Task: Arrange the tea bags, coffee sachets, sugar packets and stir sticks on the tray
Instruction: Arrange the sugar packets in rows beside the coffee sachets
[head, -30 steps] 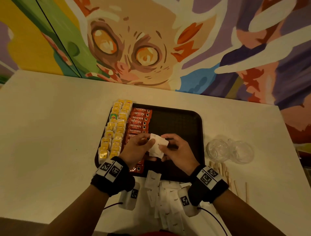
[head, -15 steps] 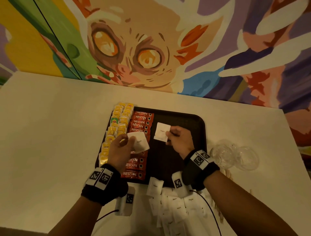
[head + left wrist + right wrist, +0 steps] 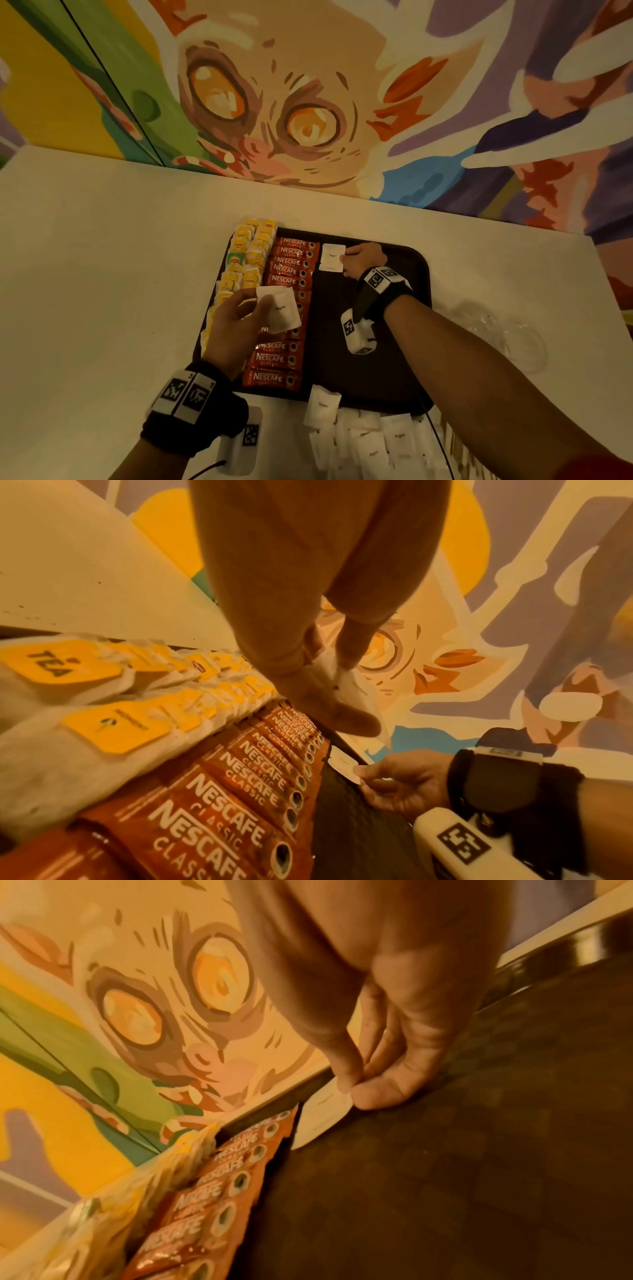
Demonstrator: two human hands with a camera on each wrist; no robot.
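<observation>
sugar packet (image 3: 332,257) pinched by right hand (image 3: 362,259): lay flat beside coffee sachets (image 3: 291,270), square to tray (image 3: 419,270); left hand (image 3: 236,320) pinches second packet (image 3: 280,309).

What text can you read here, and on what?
"NESCAFE CLASSIC": red coffee sachets on the tray.
"Sugar": white sugar packets, at right hand, in left hand.
"TEA": yellow tea bag tag.
Other tea tags: too blurred.
Wristbands: square codes only.

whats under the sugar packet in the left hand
The left hand holds that sugar packet above the column of red coffee sachets on the tray. The sachets directly beneath it are covered, so their lettering there cannot be read.
</observation>
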